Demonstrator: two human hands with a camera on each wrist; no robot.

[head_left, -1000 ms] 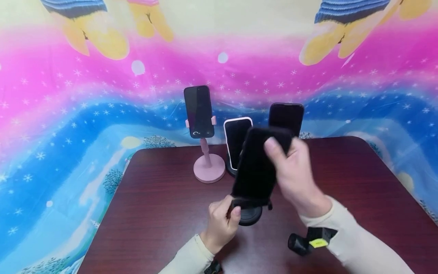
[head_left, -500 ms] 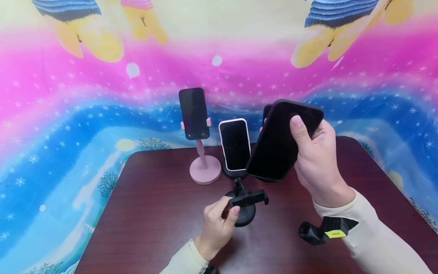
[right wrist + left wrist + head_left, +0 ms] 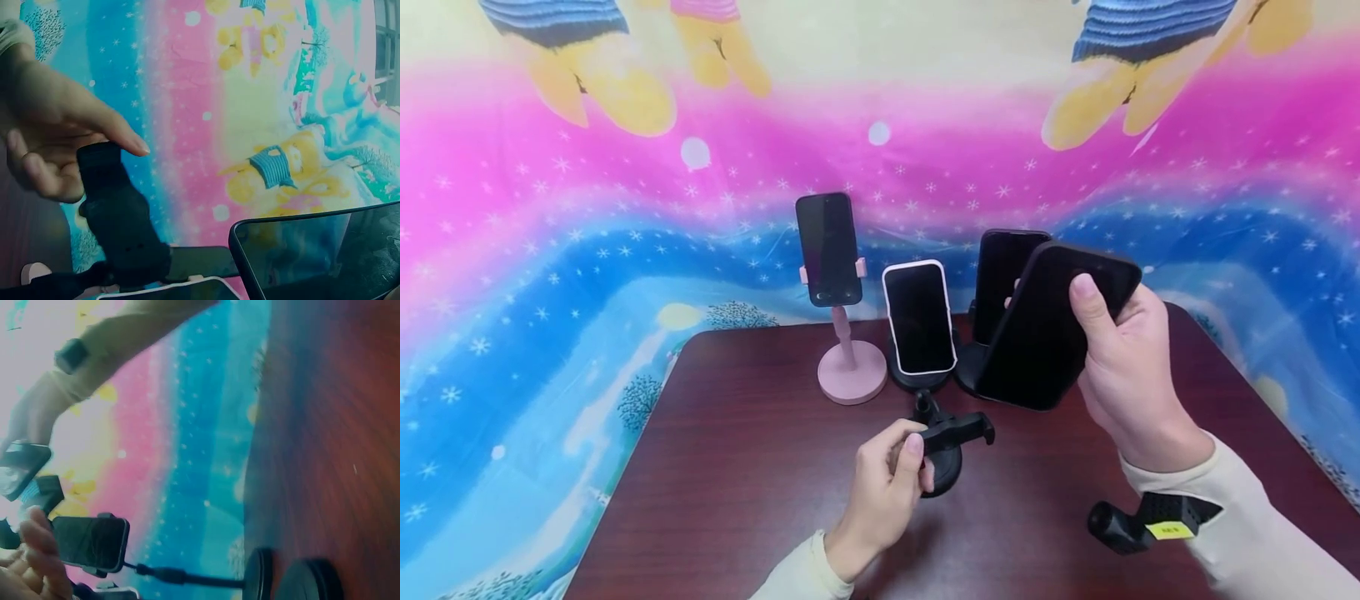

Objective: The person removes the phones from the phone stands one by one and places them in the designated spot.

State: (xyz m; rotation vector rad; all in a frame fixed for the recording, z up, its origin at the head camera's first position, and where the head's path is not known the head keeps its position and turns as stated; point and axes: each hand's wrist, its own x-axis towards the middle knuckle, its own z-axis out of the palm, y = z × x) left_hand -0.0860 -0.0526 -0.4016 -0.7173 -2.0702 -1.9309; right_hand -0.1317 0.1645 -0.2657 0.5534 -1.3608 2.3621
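My right hand (image 3: pixel 1131 379) grips a black smartphone (image 3: pixel 1037 342), thumb across its screen, tilted and held above the table's right side. The same phone (image 3: pixel 319 256) fills the lower right of the right wrist view. My left hand (image 3: pixel 880 487) pinches the left end of a black phone holder's clamp (image 3: pixel 962 430), which has no phone in it. In the right wrist view, the clamp (image 3: pixel 125 219) hangs from the fingers of that left hand (image 3: pixel 69 119). Below the clamp, the holder's round black base (image 3: pixel 947 475) stands on the table, partly hidden.
Behind stand a pink phone stand (image 3: pixel 852 372) bearing a dark phone (image 3: pixel 829 250), a white-edged phone (image 3: pixel 919 317) on a black stand, and another black phone (image 3: pixel 1007 271), partly covered by the held one. A patterned cloth (image 3: pixel 880 183) hangs behind the dark red table (image 3: pixel 730 467).
A second ago the phone's lower end was at the clamp. My right hand has carried it up and right, apart from the holder. My left hand stays on the clamp.
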